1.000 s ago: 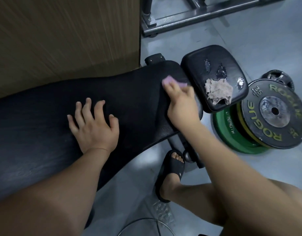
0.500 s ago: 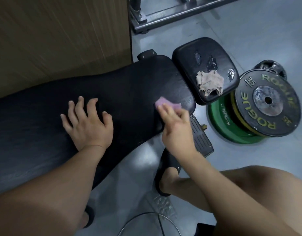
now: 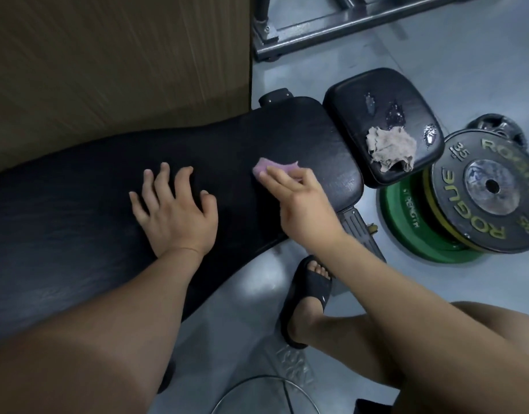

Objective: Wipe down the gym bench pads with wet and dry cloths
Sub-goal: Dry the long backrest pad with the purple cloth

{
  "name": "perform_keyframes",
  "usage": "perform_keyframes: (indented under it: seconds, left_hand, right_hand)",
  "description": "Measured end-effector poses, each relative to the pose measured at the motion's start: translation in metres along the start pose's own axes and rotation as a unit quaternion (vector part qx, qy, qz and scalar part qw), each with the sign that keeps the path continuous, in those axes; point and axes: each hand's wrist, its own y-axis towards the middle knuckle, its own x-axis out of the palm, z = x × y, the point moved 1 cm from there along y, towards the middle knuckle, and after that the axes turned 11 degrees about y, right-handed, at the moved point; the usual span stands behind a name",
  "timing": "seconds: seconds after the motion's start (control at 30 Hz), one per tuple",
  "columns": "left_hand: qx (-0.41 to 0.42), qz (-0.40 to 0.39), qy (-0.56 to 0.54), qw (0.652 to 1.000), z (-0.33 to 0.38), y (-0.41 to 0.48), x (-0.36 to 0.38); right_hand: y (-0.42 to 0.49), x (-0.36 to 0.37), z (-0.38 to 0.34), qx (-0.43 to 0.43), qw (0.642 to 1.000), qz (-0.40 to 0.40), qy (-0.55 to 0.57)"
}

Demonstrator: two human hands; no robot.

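Black slide sandal (image 3: 309,289) on the grey floor (image 3: 251,309), foot in it, just below the pad edge. Left hand (image 3: 173,216) lies flat on the long bench pad (image 3: 78,210), fingers spread and relaxed, holding nothing. Right hand (image 3: 302,210) is further right on the same pad - fingers nearly straight, pressing the pink cloth (image 3: 272,168) down onto the black surface, not curled round it. Beyond that, the small seat pad (image 3: 361,97) carries a crumpled beige cloth (image 3: 391,147) near its right edge, with wet patches just above it. Stacked weight plates (image 3: 490,189) lie on the floor beside the seat pad - black on green. Wood panel (image 3: 108,55) far left, metal frame (image 3: 346,28) at top.
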Motion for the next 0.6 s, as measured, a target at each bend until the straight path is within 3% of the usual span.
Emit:
perform_keyframes:
  seconds: [0.07,0.17,0.23,0.3,0.43,0.6]
  left_hand:
    - [0.000,0.000,0.000,1.000,-0.001,0.001,0.001]
    - [0.000,0.006,0.002,1.000,-0.001,0.000,0.001]
    - [0.000,0.007,0.002,1.000,0.000,0.001,0.001]
    - [0.000,0.003,0.004,1.000,-0.001,0.001,0.001]
    - [0.001,0.002,0.006,1.000,-0.001,0.001,0.002]
    - [0.005,0.005,-0.005,1.000,-0.003,0.002,0.003]
  right_hand:
    - [0.015,-0.015,0.030,0.028,0.998,0.001,-0.049]
    - [0.050,-0.040,0.074,0.170,0.981,0.054,-0.083]
    - [0.065,-0.041,0.076,0.216,0.971,0.068,-0.079]
    - [0.066,-0.027,0.056,0.184,0.977,0.049,-0.092]
    - [0.030,0.003,-0.007,0.023,0.999,-0.044,-0.003]
    - [-0.020,-0.005,-0.038,-0.129,0.983,-0.112,0.071]
